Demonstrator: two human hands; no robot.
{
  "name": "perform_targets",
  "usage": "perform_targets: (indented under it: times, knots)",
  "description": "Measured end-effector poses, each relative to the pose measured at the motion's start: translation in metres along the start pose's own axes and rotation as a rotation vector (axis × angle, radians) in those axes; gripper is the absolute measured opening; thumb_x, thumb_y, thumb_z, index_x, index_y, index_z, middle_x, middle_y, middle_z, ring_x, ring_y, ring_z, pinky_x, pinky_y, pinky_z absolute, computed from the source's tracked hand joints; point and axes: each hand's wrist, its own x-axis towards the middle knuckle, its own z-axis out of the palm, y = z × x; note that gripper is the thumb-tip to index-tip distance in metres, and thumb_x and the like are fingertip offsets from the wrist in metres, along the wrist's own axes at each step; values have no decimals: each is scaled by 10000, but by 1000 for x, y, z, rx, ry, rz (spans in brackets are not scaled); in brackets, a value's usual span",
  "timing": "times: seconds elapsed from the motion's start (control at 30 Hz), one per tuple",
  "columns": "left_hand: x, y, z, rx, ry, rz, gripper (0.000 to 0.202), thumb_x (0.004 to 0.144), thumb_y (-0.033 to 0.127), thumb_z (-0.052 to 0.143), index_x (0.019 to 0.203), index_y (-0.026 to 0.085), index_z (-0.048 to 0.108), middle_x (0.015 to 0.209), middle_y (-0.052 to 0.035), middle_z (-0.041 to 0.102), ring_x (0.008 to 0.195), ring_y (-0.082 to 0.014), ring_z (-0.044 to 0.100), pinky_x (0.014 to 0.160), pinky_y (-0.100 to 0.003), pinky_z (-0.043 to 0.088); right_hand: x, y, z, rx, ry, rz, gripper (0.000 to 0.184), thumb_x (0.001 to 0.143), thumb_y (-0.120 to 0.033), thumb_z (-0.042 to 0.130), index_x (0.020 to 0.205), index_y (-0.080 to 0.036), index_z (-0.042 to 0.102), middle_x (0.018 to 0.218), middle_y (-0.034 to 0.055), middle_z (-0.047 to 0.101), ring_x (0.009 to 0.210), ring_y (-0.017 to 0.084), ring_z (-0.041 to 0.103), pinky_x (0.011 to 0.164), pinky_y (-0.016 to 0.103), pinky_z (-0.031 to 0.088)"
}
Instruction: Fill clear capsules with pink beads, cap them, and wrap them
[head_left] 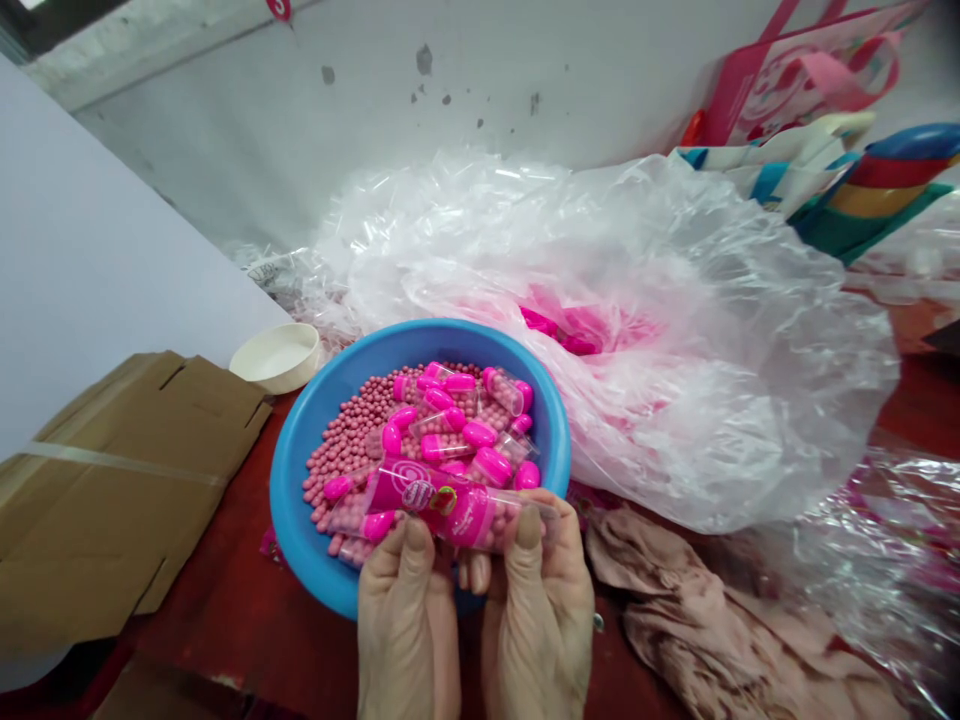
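Both hands hold a clear plastic tube [442, 505] with a bright pink label, filled with small pink candy balls. My left hand [397, 625] pinches its left part between thumb and fingers, and my right hand [536, 610] grips its right end. Both hands are just above the near rim of a blue plastic basin [296, 510]. Inside lie loose pink candy balls [349, 445] and several pink capsule-shaped containers [478, 433], some in clear wrappers. Part of the basin is hidden behind my hands.
The basin stands on a red surface [225, 600] beside flattened cardboard [120, 475] and a small white bowl [277, 357]. A large clear plastic bag [637, 340] with pink items inside lies behind it. A pinkish cloth [712, 620] lies to the right, and printed bags [802, 110] lean against the wall.
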Motion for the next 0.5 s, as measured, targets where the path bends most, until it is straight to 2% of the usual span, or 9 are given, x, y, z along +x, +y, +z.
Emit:
perform_targets:
  times: [0.1, 0.27, 0.5]
  knots:
    - [-2, -5, -2, -42, -34, -49, 288, 642, 406, 801, 572, 181, 637, 486, 24, 570, 448, -109, 499, 519, -281, 509, -1, -1, 0, -14, 2, -19, 239, 824, -449, 653, 907, -260, 533, 645, -89, 522, 522, 42, 478, 593, 167, 446]
    - [-9, -19, -3, -163, -8, -128, 222, 637, 338, 816, 581, 209, 644, 498, 46, 560, 479, -104, 506, 576, -282, 521, -5, -3, -1, -13, -6, -28, 227, 835, -439, 639, 883, -256, 514, 586, -94, 489, 454, 44, 423, 476, 151, 405]
    - [-10, -21, -4, -256, 22, -181, 194, 643, 372, 804, 605, 238, 670, 504, 44, 575, 486, -113, 534, 555, -270, 516, -2, -6, 1, -1, -12, -25, 248, 840, -460, 621, 849, -245, 497, 554, -93, 474, 440, 54, 439, 466, 161, 416]
